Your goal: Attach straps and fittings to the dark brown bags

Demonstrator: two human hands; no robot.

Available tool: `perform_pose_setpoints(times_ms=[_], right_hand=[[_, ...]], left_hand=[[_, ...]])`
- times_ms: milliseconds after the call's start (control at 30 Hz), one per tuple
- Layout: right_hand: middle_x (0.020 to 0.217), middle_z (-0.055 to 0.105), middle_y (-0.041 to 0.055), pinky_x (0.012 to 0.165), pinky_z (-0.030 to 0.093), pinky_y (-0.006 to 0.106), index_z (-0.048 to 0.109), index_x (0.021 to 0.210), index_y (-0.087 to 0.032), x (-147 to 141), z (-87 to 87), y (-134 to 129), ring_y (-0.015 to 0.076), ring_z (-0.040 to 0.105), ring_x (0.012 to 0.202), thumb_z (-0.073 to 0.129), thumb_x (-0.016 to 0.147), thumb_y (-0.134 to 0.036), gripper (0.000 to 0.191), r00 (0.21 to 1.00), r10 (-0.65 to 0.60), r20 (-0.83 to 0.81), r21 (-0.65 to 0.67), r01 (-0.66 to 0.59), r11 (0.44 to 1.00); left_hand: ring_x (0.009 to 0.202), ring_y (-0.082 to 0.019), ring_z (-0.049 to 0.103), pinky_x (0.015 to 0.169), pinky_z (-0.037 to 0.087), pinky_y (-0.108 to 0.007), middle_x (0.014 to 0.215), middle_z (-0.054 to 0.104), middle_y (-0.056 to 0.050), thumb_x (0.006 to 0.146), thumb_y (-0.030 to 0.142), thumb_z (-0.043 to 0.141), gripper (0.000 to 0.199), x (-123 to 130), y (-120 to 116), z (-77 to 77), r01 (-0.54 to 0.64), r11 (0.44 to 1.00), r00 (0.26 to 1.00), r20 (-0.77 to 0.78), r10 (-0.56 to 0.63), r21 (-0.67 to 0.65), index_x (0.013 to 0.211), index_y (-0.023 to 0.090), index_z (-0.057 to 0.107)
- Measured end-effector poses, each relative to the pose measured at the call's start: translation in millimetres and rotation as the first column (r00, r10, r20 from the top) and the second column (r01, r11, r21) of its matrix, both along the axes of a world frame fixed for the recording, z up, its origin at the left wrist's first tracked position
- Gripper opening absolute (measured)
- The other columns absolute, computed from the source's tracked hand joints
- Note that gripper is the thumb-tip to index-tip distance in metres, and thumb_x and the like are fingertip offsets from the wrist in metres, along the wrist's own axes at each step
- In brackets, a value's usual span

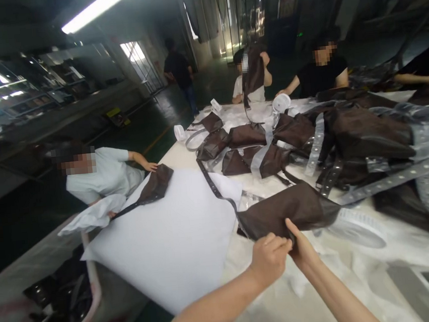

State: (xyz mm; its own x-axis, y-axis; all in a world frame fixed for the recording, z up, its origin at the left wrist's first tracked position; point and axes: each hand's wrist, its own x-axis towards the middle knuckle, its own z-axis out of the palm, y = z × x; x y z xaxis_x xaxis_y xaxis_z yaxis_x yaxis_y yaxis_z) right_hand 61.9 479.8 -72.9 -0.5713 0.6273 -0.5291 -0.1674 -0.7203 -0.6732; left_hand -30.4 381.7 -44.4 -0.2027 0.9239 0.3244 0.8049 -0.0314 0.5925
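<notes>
the person's left hand (269,259) and right hand (302,247) reach out over the near edge of the desk (273,302), close together and nearly touching. the fingers (279,243) of the left hand are clenched on the lower edge of a dark brown fabric piece (287,209), and the fingers (289,225) of the right hand pinch the same edge just beside them, so both hands are grasping it. the piece lies on the desk directly in front of the hands, its far side resting among the other goods.

a narrow dark strap (212,181) runs from its left corner up across a large white sheet (161,242), which hangs partly over the desk edge. a long grey perforated strip (398,178) stretches away to the right, and a white round reel (357,228) sits just past the right hand.

further along, smaller brown fabric pieces (246,135) lie in a loose group, with a heavy heap of brown fabric (367,136) to the right of them. at the left of the desk, a co-worker in a pale shirt (104,174) rests a hand (150,166) near another brown piece (156,184). across the desk, a co-worker in a white shirt (247,89) lifts a brown piece (253,73), and a co-worker in black (322,75) reaches toward the desk. a bin of dark material (56,297) stands at the lower left.
</notes>
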Motion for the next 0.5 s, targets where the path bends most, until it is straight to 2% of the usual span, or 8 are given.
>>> perform_pose_setpoints(times_ms=[100, 200, 233, 300, 367, 400, 433, 500], right_hand=[[0.076, 0.076, 0.0032, 0.074, 0.062, 0.039, 0.071, 0.085, -0.02, 3.7, 7.6, -24.1, 0.0271, 0.072, 0.081, 0.086, 0.06, -0.046, 0.039, 0.999, -0.044, -0.022, 0.027, 0.044, 0.999], [0.072, 0.076, 0.0048, 0.078, 0.061, 0.045, 0.073, 0.082, -0.018, 37.5, 5.4, -40.6, 0.0291, 0.072, 0.077, 0.089, 0.056, -0.04, 0.038, 0.999, 0.031, -0.035, 0.092, -0.028, 0.995], [0.075, 0.077, 0.0063, 0.082, 0.06, 0.048, 0.074, 0.082, -0.018, 51.5, 2.6, -43.3, 0.0311, 0.073, 0.08, 0.091, 0.052, -0.038, 0.04, 0.997, 0.064, -0.041, 0.111, -0.059, 0.992], [0.087, 0.079, 0.0093, 0.092, 0.056, 0.056, 0.076, 0.084, -0.017, 79.7, -7.1, -46.6, 0.0356, 0.073, 0.089, 0.094, 0.045, -0.034, 0.046, 0.991, 0.125, -0.053, 0.15, -0.116, 0.982], [0.1, 0.078, 0.0116, 0.102, 0.048, 0.061, 0.077, 0.089, -0.019, 104.4, -21.9, -50.9, 0.0395, 0.07, 0.101, 0.096, 0.04, -0.029, 0.053, 0.981, 0.184, -0.055, 0.192, -0.17, 0.967], [0.105, 0.077, 0.0121, 0.105, 0.045, 0.063, 0.078, 0.092, -0.02, 114.1, -30.7, -54.9, 0.0408, 0.068, 0.107, 0.096, 0.041, -0.029, 0.055, 0.977, 0.206, -0.05, 0.213, -0.191, 0.958], [0.11, 0.076, 0.0121, 0.108, 0.041, 0.064, 0.078, 0.095, -0.021, 121.3, -39.8, -60.4, 0.0415, 0.066, 0.112, 0.096, 0.042, -0.03, 0.056, 0.974, 0.222, -0.041, 0.236, -0.206, 0.95], [0.12, 0.073, 0.0108, 0.113, 0.037, 0.064, 0.078, 0.102, -0.024, 128.2, -57.4, -76.0, 0.0416, 0.06, 0.121, 0.095, 0.047, -0.032, 0.058, 0.969, 0.248, 0.003, 0.305, -0.237, 0.923]], left_hand=[[0.09, -0.024, 0.066, 0.081, 0.053, -0.038, 0.101, 0.078, -0.003, 0.097, 0.02, 0.047, 0.035, 39.7, -48.7, 19.1, -0.053, 0.997, 0.996, 0.068, 0.05, 0.052, 0.112, 0.033, 0.075], [0.104, -0.023, 0.066, 0.091, 0.055, -0.039, 0.116, 0.075, 0.0, 0.09, 0.021, 0.062, 0.03, 49.4, -87.0, 52.6, -0.065, 0.971, 0.984, 0.174, 0.024, 0.23, 0.113, 0.035, 0.073], [0.11, -0.023, 0.065, 0.096, 0.055, -0.041, 0.121, 0.073, -0.001, 0.088, 0.021, 0.065, 0.032, 46.0, -99.4, 65.3, -0.13, 0.949, 0.98, 0.184, 0.078, 0.288, 0.115, 0.035, 0.072], [0.12, -0.026, 0.061, 0.103, 0.051, -0.046, 0.129, 0.069, -0.004, 0.086, 0.021, 0.067, 0.036, 31.0, -120.6, 90.3, -0.32, 0.878, 0.945, 0.193, 0.265, 0.357, 0.12, 0.035, 0.07], [0.128, -0.027, 0.056, 0.11, 0.046, -0.05, 0.136, 0.064, -0.006, 0.088, 0.026, 0.066, 0.038, 11.0, -132.3, 111.1, -0.424, 0.843, 0.904, 0.221, 0.367, 0.333, 0.125, 0.033, 0.067], [0.13, -0.028, 0.054, 0.112, 0.044, -0.051, 0.139, 0.062, -0.007, 0.088, 0.03, 0.067, 0.041, 2.2, -133.6, 119.2, -0.421, 0.864, 0.899, 0.252, 0.358, 0.275, 0.128, 0.03, 0.065], [0.132, -0.028, 0.053, 0.113, 0.042, -0.05, 0.142, 0.06, -0.009, 0.087, 0.036, 0.068, 0.046, -4.5, -132.1, 125.7, -0.374, 0.907, 0.904, 0.294, 0.311, 0.193, 0.133, 0.028, 0.062], [0.135, -0.03, 0.052, 0.114, 0.042, -0.049, 0.145, 0.056, -0.011, 0.082, 0.047, 0.072, 0.064, -9.1, -122.6, 134.1, -0.205, 0.978, 0.905, 0.386, 0.179, 0.026, 0.14, 0.026, 0.056]])
